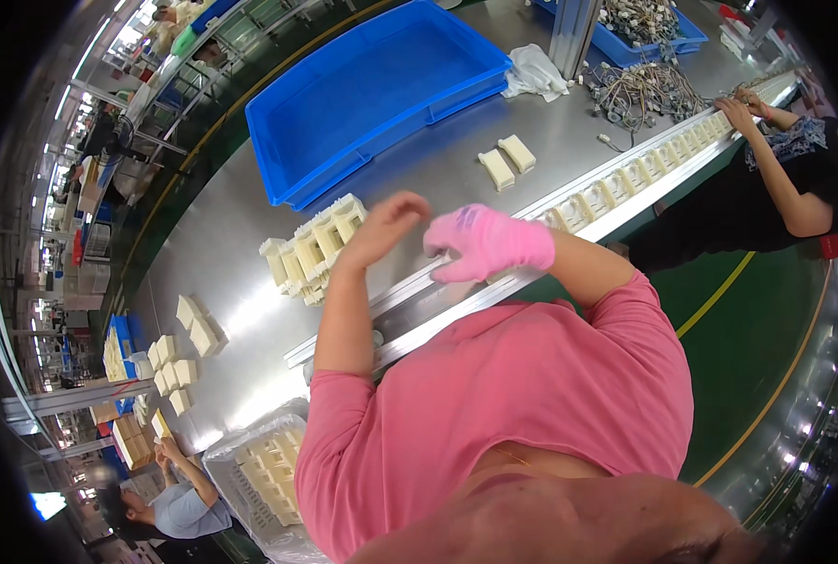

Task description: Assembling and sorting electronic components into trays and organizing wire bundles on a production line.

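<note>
My left hand (388,228) is bare and raised beside a block of stacked cream plastic housings (313,246). Its fingers are loosely bent and apart, and I see nothing in them. My right hand (486,242), in a pink glove, is over the metal rail track (405,293). Its fingers and thumb curl toward each other, with a small pale bit showing between them; what it is I cannot make out. Just right of the glove, a row of cream housings (616,186) sits in the track. Two loose cream housings (507,162) lie on the metal table beyond my hands.
A large blue tray (367,158) stands at the back. Behind the track lie a white cloth (535,73) and a wire pile (646,94). A co-worker's hands (740,108) are at the track's far right. More housings (172,365) and a plastic-lined crate (229,470) are at left.
</note>
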A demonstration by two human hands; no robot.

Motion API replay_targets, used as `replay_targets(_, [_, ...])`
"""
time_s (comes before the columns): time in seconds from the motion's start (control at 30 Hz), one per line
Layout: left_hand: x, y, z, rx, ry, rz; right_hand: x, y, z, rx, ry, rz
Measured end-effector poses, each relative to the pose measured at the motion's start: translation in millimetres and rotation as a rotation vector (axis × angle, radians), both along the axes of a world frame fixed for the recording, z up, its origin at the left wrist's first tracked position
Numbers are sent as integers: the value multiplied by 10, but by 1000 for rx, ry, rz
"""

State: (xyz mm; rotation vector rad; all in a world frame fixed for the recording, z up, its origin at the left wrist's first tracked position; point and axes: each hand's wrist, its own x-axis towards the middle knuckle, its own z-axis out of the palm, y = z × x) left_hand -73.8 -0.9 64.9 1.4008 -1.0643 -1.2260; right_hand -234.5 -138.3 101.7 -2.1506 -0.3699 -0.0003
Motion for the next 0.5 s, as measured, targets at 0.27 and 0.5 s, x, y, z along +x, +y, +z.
replay_targets(0.27, [577,302,-526,302,-1348,250,110,449,-455,-864,6,-136])
replay_targets(0.5, [626,311,-603,494,-1334,-39,392,-29,-534,-763,114,-88])
